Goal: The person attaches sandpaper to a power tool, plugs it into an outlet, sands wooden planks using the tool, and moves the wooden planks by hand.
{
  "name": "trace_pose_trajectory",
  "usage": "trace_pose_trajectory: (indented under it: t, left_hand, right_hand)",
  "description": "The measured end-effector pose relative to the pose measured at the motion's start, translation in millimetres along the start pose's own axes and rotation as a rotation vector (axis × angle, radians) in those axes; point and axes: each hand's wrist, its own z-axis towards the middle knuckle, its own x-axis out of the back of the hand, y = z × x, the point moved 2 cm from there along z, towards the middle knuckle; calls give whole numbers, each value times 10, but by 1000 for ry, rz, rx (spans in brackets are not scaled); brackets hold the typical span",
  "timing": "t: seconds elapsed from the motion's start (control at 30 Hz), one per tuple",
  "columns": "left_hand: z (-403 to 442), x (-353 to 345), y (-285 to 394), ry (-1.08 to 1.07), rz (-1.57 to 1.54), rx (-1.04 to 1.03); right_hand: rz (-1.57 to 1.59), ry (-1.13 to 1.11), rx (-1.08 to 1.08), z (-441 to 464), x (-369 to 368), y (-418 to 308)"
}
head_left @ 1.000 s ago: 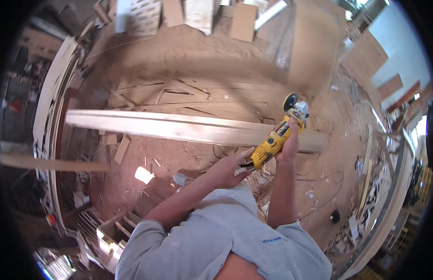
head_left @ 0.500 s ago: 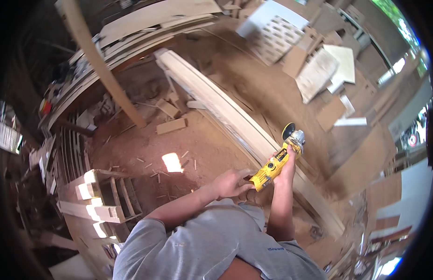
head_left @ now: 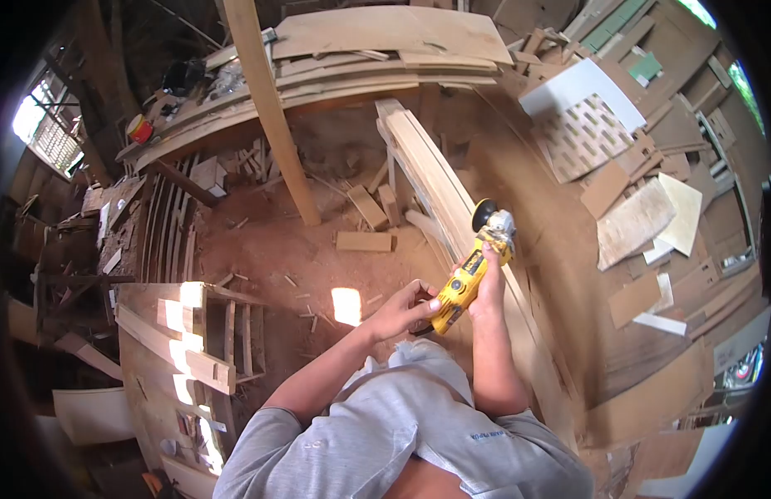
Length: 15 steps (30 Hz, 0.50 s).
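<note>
A yellow angle grinder [head_left: 462,284] is held in front of my body, its metal head and round black disc [head_left: 484,214] pointing away from me. My right hand [head_left: 488,291] wraps around the grinder's body, with the thumb along its upper side. At the rear end, my left hand [head_left: 400,311] has its curved thumb and fingers against the casing; some fingertips are hidden. Beneath the tool, long pale wooden boards [head_left: 431,162] lie stacked on a support, running diagonally from far to near right. The disc appears above the boards; whether it touches them I cannot tell.
A wooden post [head_left: 273,125] rises at left of centre. Behind it stands a bench [head_left: 385,33] piled with planks. A wooden frame [head_left: 182,341] is at near left. Wood offcuts [head_left: 365,241] lie on the dusty floor, and several panels [head_left: 635,220] spread across the right.
The view has turned, so the surroundings appear shifted right and lower. The grinder has moved slightly left in view, still in my right hand. My left hand stays at its rear end.
</note>
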Motion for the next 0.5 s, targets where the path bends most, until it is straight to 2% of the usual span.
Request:
trace_pose_trajectory:
  t: [0.03, 0.07, 0.17, 0.2, 0.27, 0.37, 0.43, 0.5]
  left_hand:
    - [140, 134, 79, 56, -37, 61]
    - [308, 245, 85, 56, -65, 21]
    - [821, 512, 344, -22, -417, -14]
    - [945, 605, 451, -32, -442, 50]
    - [1161, 753, 661, -42, -340, 110]
    - [1444, 1028, 855, 9, -343, 157]
    - [1560, 1157, 1080, 62, -395, 133]
    - [1672, 1316, 1276, 79, -315, 99]
  right_hand:
    - [-57, -12, -4, 155, -138, 55]
    - [-45, -56, -12, 322, -277, 82]
    - [-70, -163, -18, 785, -695, 82]
    - [-86, -203, -33, 925, -819, 61]
    - [-22, -284, -95, 1140, -1041, 3]
    - [-154, -333, -47, 1587, -1307, 5]
    - [-233, -388, -24, 1827, -1500, -70]
    - [-284, -416, -25, 1968, -1660, -175]
